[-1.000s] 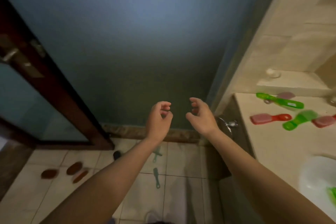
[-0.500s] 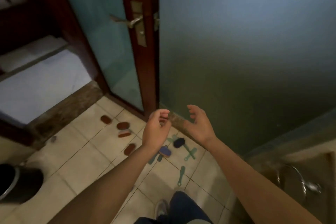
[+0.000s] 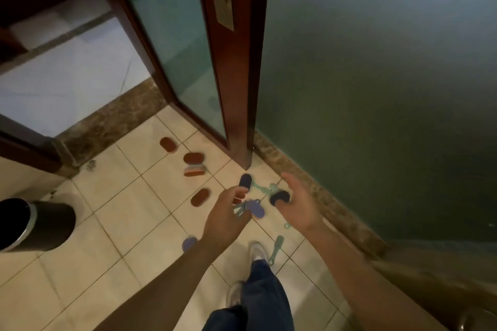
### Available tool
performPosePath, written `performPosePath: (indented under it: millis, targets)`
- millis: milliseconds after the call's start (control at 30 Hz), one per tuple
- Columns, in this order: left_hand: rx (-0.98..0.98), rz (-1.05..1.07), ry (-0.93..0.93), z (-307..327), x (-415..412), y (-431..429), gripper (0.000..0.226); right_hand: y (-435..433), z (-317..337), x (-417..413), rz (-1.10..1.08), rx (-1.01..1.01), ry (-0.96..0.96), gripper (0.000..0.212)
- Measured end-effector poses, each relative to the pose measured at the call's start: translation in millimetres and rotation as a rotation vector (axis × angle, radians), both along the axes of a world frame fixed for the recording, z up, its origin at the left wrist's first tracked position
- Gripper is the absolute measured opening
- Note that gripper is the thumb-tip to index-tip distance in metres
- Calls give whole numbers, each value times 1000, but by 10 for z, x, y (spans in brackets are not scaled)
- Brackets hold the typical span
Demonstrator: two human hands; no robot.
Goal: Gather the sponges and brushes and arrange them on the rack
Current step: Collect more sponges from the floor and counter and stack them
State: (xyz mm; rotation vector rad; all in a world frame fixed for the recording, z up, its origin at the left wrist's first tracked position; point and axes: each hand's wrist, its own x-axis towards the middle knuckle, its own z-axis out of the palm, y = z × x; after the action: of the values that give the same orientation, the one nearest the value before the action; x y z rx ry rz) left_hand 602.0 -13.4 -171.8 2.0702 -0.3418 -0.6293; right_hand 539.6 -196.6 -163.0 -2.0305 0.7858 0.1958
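Observation:
Several brushes and sponges lie scattered on the tiled floor (image 3: 113, 223). Brown oval sponges (image 3: 200, 197) sit toward the door, one of them striped (image 3: 194, 170). Dark-headed brushes with teal handles (image 3: 245, 181) lie near the wall base, and a purple oval one (image 3: 256, 209) lies between my hands. A teal brush handle (image 3: 277, 246) rests beside my shoe. My left hand (image 3: 224, 219) hovers over the purple one, fingers loosely curled, holding nothing. My right hand (image 3: 298, 203) is spread open above a dark brush head (image 3: 279, 197). No rack is in view.
A wood-framed glass door (image 3: 231, 67) stands ajar ahead, with a dark green wall (image 3: 376, 88) to its right. A black bin (image 3: 35, 226) stands at the left. My shoe (image 3: 256, 250) and trouser leg (image 3: 265, 301) are below the hands. A marble threshold (image 3: 113, 121) runs behind.
The view swung from the wall and counter down to the floor. Both hands lowered toward the scattered brushes, still holding nothing.

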Motion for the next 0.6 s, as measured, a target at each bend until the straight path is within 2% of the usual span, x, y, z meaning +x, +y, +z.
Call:
performPosePath:
  millis: [333,600]
  targets:
    - [103,-137,90,-2478,293,-635,46,-527,-2424,145,25,6,45,68]
    - [229,-396,-23,-4516,534,-892,57,-735,-4392,177,42,-51,66,74]
